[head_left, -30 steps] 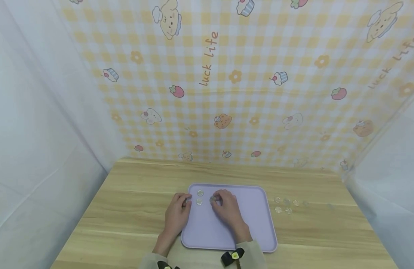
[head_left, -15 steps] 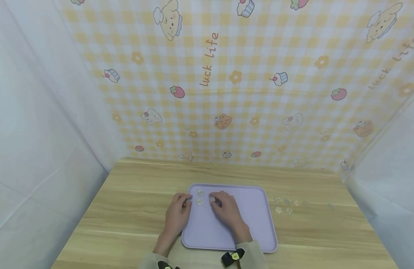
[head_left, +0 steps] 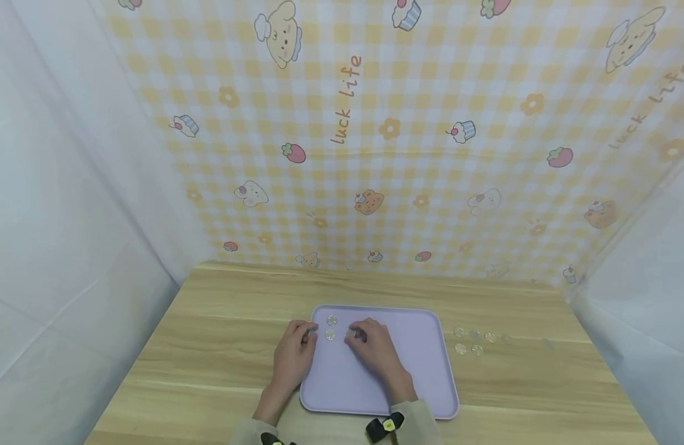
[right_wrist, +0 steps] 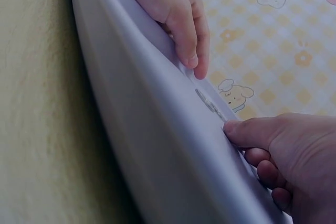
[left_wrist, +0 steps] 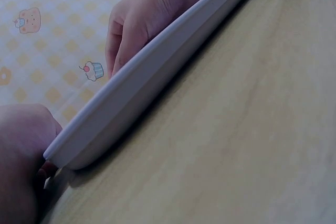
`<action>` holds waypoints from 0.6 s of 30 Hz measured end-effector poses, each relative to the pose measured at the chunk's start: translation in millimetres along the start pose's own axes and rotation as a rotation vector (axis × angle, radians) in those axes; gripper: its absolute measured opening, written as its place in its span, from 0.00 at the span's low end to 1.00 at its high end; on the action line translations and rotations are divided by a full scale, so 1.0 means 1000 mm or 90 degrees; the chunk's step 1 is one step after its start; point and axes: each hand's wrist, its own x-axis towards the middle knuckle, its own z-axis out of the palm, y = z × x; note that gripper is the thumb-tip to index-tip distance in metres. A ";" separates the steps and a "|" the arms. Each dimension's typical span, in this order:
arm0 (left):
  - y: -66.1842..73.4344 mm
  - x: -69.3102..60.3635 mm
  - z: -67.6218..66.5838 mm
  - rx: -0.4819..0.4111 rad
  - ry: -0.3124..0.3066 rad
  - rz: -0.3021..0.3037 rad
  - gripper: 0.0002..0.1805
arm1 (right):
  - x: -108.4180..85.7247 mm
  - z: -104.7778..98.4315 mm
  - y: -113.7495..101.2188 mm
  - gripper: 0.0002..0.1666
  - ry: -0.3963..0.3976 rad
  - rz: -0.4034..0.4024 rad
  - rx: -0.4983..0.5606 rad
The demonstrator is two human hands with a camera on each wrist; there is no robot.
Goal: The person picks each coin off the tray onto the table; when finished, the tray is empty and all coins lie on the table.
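Two small clear discs lie near the upper left corner of the lilac tray [head_left: 397, 315], one [head_left: 332, 321] above the other [head_left: 330, 335]. To their right, my right hand [head_left: 377, 352] pinches a further disc [head_left: 350, 333] between thumb and fingers, low over the tray. My left hand [head_left: 291, 354] grips the tray's left rim with bent fingers. In the right wrist view, my right thumb tip [right_wrist: 231, 127] is beside the discs [right_wrist: 205, 99], and my left hand [right_wrist: 173, 14] reaches down at the rim. The left wrist view shows the tray's side [left_wrist: 131, 98] between both hands.
Several clear discs [head_left: 460, 349] lie on the wooden table [head_left: 219, 346] right of the tray, in two loose rows, with a fainter one [head_left: 546, 343] farther right. A yellow checked cloth [head_left: 419, 222] hangs behind the table, and white sheets [head_left: 69, 278] hang at both sides.
My right fingers and the pinched disc have moved slightly toward the tray's near side. My left hand has stayed at the left rim.
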 end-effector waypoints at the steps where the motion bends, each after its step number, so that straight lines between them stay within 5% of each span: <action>1: 0.000 0.000 0.000 0.001 0.000 0.001 0.11 | 0.000 0.000 0.000 0.13 0.000 0.000 0.005; 18: -0.001 0.000 -0.001 0.002 -0.002 0.011 0.10 | -0.001 0.002 0.001 0.12 0.016 0.020 0.027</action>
